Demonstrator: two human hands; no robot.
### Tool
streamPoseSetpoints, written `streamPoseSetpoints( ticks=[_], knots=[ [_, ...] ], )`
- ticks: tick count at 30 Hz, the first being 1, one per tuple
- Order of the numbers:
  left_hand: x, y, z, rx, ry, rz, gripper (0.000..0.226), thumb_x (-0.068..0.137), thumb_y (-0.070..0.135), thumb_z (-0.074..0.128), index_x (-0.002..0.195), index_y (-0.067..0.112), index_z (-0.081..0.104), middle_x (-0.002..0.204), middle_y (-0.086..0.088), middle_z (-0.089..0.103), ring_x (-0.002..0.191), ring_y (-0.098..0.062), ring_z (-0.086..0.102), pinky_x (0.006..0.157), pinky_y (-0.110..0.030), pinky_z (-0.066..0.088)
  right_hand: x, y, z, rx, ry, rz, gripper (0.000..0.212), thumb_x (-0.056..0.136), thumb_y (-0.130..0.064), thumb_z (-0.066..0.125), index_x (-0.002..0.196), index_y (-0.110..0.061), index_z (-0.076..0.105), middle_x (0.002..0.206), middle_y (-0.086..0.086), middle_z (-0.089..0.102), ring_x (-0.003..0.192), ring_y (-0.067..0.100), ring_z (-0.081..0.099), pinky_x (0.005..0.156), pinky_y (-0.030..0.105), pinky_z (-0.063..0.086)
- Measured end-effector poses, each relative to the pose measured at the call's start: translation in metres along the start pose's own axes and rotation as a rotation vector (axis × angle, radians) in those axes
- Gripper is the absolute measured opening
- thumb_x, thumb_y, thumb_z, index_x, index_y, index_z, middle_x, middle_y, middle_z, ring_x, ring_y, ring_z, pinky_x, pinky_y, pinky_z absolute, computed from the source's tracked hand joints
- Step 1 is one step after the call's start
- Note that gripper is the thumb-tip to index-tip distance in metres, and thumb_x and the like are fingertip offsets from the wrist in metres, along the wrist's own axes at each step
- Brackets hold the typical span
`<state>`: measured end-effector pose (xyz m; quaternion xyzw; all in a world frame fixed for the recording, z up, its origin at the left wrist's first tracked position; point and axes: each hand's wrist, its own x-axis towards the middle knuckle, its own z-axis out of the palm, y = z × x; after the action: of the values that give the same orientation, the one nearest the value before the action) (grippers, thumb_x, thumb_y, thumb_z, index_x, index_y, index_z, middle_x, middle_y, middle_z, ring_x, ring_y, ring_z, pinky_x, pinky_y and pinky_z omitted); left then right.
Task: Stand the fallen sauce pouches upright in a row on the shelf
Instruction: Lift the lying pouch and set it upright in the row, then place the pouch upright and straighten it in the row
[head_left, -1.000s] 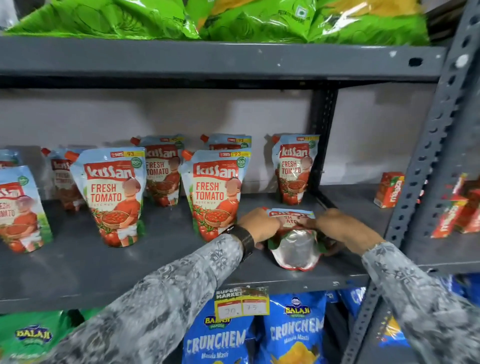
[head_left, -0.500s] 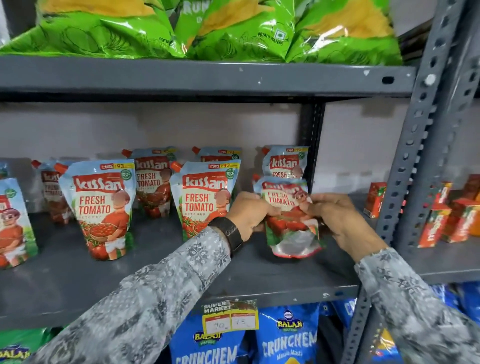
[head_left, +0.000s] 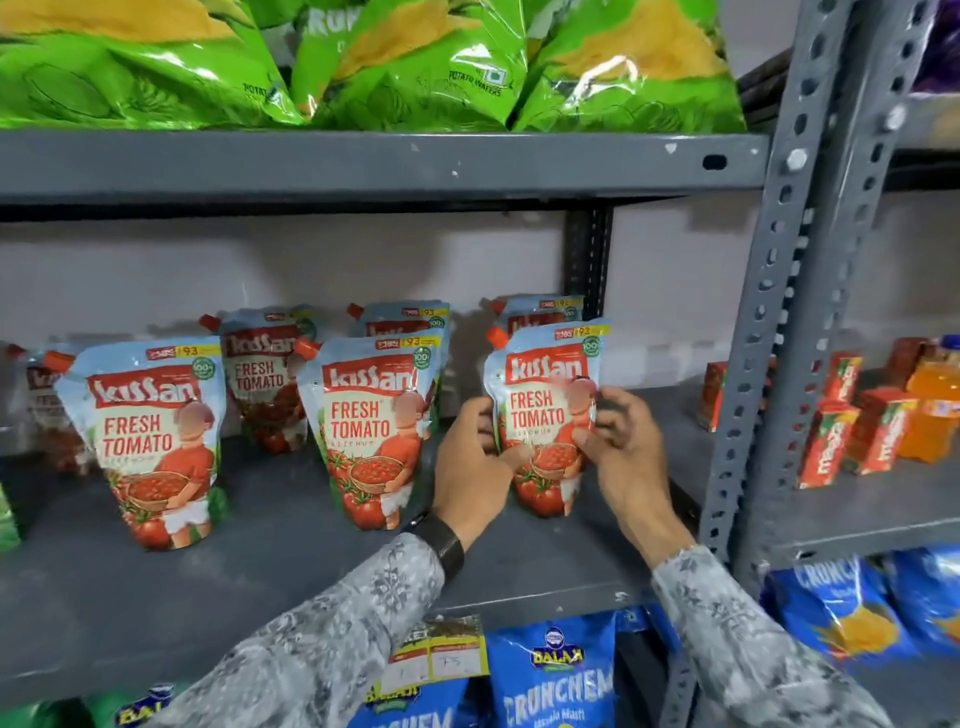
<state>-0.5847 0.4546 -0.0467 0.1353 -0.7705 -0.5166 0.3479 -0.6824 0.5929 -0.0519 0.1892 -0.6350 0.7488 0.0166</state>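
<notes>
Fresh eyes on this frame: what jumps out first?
Two hands, left hand and right hand, clasp a red-and-pale-blue tomato ketchup pouch upright at the right end of the grey metal shelf. To its left, two matching upright ketchup pouches form a front row, with more behind. Bright green crisp bags crowd the shelf above.

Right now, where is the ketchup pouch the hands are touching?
The pouch stands upright at the front row's right end, between the left hand and right hand.
</notes>
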Motion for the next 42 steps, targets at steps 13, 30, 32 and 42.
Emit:
streamPoseSetpoints(
  ticks=[13, 30, 32, 42],
  knots=[
    [0.01, -0.002, 0.01, -0.156, -0.382, -0.14, 0.055, 0.092, -0.001, 0.069, 0.139, 0.02, 0.052, 0.123, 0.005, 0.068, 0.122, -0.021, 0.066, 0.105, -0.039, 0.053, -0.001, 0.008, -0.008, -0.022, -0.114, 0.142, 0.058, 0.083, 0.011, 0.072, 0.129, -0.023, 0.061, 0.112, -0.005, 0.075, 0.104, 0.013, 0.072, 0.081, 0.03, 0.058],
    [-0.069, -0.004, -0.163, 0.185, 0.13, -0.039, 0.034, 0.085, 0.032, 0.077, 0.116, 0.035, 0.063, 0.099, 0.011, 0.069, 0.085, -0.004, 0.071, 0.077, -0.025, 0.056, -0.087, 0.005, 0.081, -0.076, -0.086, -0.177, 0.045, 0.076, 0.001, 0.084, 0.097, -0.033, 0.062, 0.087, -0.002, 0.062, 0.066, 0.006, 0.056, 0.073, 0.029, 0.053],
    [-0.061, -0.011, -0.177, 0.185, 0.29, -0.068, 0.035, 0.085, 0.031, 0.078, 0.113, 0.029, 0.057, 0.095, 0.005, 0.062, 0.083, -0.014, 0.065, 0.071, -0.027, 0.051, -0.083, -0.004, 0.099, -0.087, -0.285, -0.126, 0.05, 0.075, -0.006, 0.088, 0.11, -0.03, 0.062, 0.098, 0.0, 0.063, 0.078, 0.009, 0.06, 0.079, 0.028, 0.055],
    [-0.002, -0.039, -0.189, -0.036, -0.206, -0.2, 0.077, 0.083, 0.014, 0.082, 0.137, 0.043, 0.035, 0.135, 0.006, 0.06, 0.121, -0.015, 0.063, 0.097, -0.031, 0.053, -0.067, -0.016, 0.152, -0.115, -0.604, 0.08, 0.087, 0.07, 0.017, 0.081, 0.139, -0.016, 0.039, 0.108, -0.002, 0.068, 0.071, 0.002, 0.073, 0.081, 0.056, 0.06]
  ],
)
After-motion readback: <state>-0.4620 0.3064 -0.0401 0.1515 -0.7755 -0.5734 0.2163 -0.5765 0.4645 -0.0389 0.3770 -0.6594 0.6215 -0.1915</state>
